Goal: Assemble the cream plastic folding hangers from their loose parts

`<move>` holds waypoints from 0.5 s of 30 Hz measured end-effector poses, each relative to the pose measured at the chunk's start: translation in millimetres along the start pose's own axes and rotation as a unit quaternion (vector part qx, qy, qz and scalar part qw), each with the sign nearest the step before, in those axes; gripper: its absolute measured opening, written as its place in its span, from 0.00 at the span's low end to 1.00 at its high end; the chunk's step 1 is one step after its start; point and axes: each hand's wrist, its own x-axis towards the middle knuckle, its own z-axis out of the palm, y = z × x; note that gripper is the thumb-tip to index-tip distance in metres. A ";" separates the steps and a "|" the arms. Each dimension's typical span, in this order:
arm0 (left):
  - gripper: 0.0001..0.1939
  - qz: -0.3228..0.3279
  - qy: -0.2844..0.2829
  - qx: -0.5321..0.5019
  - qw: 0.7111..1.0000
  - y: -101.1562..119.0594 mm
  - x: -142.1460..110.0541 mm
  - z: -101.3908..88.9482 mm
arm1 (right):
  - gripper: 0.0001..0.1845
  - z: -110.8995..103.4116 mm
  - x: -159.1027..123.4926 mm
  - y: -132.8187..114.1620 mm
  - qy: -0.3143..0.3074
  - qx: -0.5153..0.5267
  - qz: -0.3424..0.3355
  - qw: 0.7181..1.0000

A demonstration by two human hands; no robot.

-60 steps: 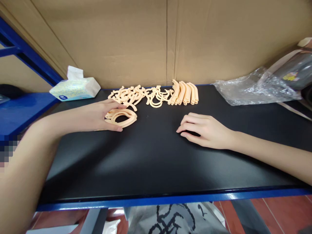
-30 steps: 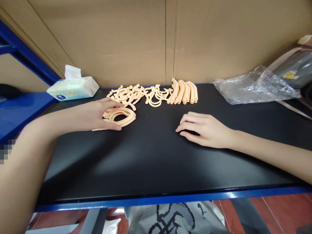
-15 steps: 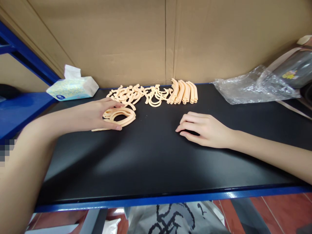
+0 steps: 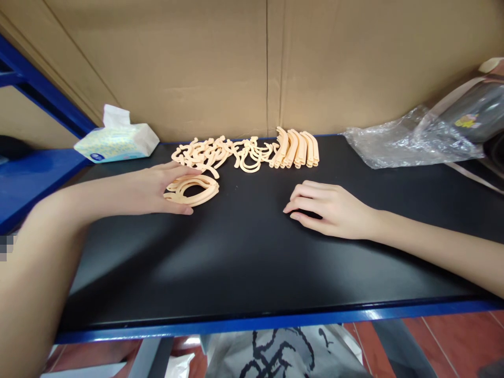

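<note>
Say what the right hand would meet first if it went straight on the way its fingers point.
Probably the curved beige pieces at the left hand, across the black tabletop; depth is unclear.

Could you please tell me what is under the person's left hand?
At the left hand, curved beige pieces show between thumb and fingers; whatever lies beneath the palm is covered.

Both hands, left [image 4: 159, 186] and right [image 4: 328, 210], are bare. Fingers [image 4: 306, 205] are slender; nail detail is too small to assess. The left arm [image 4: 43, 262] is bare and broadens toward the lower corner; the right arm [image 4: 429, 244], also bare, tapers evenly to a narrow wrist.
</note>
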 end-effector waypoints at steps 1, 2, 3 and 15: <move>0.40 0.002 -0.005 0.002 1.000 -0.9 -0.8 0.2 | 0.11 0.0 -0.1 -0.1 0.000 0.002 0.000 1.000; 0.40 0.003 -0.006 0.005 1.000 -2.0 -1.7 0.3 | 0.11 0.1 0.0 -0.1 0.001 0.003 -0.001 1.000; 0.40 0.003 -0.007 0.008 1.000 -3.4 -2.6 0.5 | 0.11 0.1 0.0 -0.1 0.002 0.005 -0.001 1.000; 0.41 -0.011 -0.019 0.022 1.000 -24.6 -6.5 1.8 | 0.11 0.1 1.4 -0.1 0.005 0.003 -0.002 1.000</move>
